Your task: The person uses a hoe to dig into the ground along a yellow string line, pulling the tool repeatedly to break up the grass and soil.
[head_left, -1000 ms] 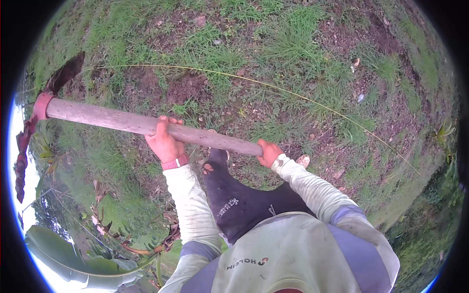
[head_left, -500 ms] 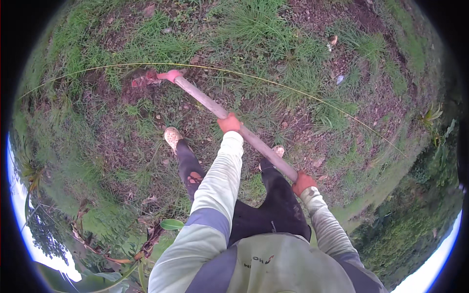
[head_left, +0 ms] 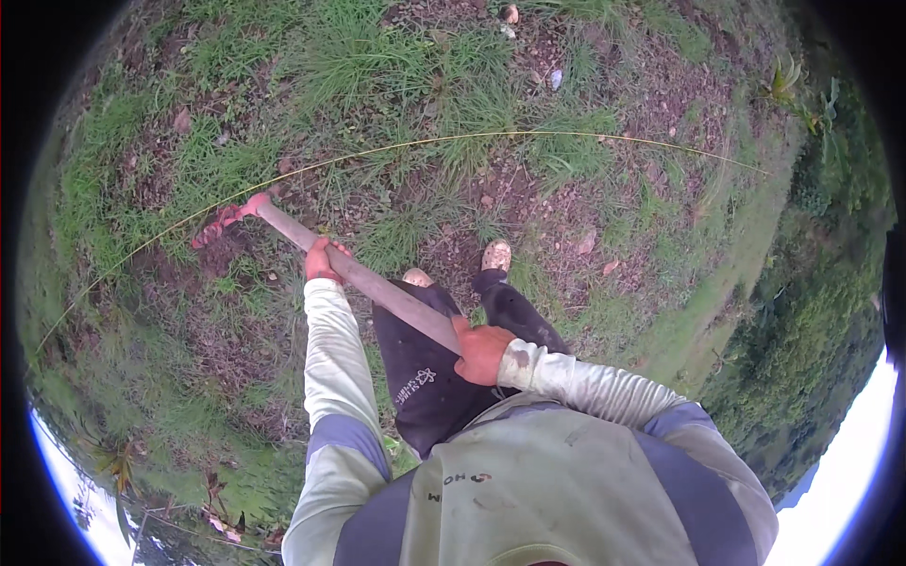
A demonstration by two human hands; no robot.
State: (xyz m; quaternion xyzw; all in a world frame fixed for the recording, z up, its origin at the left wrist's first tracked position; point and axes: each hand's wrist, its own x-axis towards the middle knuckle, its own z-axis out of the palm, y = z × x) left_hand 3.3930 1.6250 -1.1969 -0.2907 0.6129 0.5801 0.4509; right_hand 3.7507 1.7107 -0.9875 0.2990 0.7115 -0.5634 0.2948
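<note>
A long-handled hoe slants across in front of me, with a pale wooden handle (head_left: 401, 304) and a reddish, soil-stained head (head_left: 223, 224). Its head rests at a patch of dark, loosened soil among the grass on the left. My left hand (head_left: 324, 259) is closed round the handle, fairly near the head. At the handle's rear end, close to my thigh, my right hand (head_left: 483, 353) grips it.
A thin yellow line (head_left: 453, 138) stretches across the grass (head_left: 359, 71) just beyond the hoe head. My shoes (head_left: 496, 254) stand on rough ground with small stones. Bushes (head_left: 802, 330) grow on the right, and a small white scrap (head_left: 556, 79) lies ahead.
My body and view have turned to the right, and my feet are closer together. My left hand sits nearer the hoe's head; my right hand has come in toward my body.
</note>
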